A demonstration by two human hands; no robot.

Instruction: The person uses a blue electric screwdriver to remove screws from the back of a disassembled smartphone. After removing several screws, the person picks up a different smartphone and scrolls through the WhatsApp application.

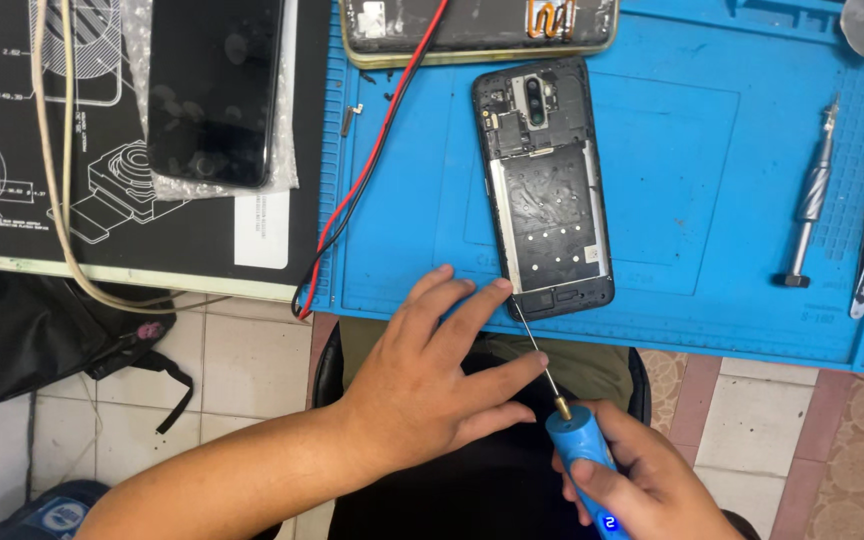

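Two hands work on the open phone [548, 190]: the left hand [430, 385] spreads to steady it, the right hand [642, 478] grips a blue screwdriver [577, 440] at its near-left corner screw, which I think needs straight, gentle turning.

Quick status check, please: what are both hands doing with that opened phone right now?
Right hand grips blue electric screwdriver, bit at opened phone bottom-left corner. Left hand steadies that edge. Nothing blocking.
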